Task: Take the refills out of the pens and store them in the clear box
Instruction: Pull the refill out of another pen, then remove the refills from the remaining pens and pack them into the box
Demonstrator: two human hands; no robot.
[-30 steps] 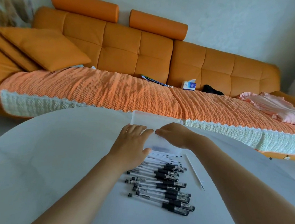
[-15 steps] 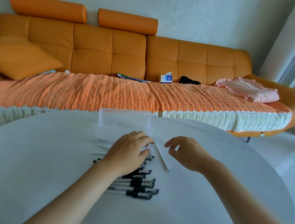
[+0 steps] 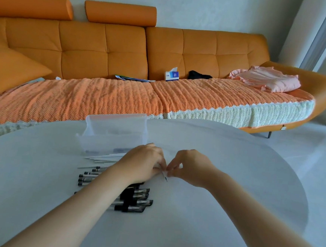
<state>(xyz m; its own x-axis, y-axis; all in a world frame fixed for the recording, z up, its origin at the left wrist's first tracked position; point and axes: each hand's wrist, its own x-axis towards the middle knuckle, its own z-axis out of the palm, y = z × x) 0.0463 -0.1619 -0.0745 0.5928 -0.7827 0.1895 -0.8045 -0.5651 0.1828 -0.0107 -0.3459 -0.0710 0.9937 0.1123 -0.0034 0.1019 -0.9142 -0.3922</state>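
Two hands met over the round white table (image 3: pixel 219 217), and between them was one refill (image 3: pixel 164 175), a thin pale stick with its dark tip pointing toward the person. The left hand (image 3: pixel 142 164) had its fingers curled down and pinched the refill's upper part; the right hand (image 3: pixel 191 168) pinched it from the other side with thumb and forefinger bent together, the other fingers tucked in. Just beyond the left hand stood one clear box (image 3: pixel 115 137), its lid raised toward the sofa, with dark shapes showing dimly through its wall. Beside the box's near wall lay a small bundle of thin white sticks (image 3: pixel 104 157), perhaps five, too close together to count surely. Nearer the person lay a row of black-capped pens (image 3: pixel 137 199) side by side, partly hidden under the left forearm: about five ends showed on one side and four caps on the other. Behind, the orange sofa (image 3: pixel 105 55) carried two bolsters, one cushion (image 3: pixel 11 70), one tissue box (image 3: pixel 171 76) and one pink cloth (image 3: pixel 266 81)
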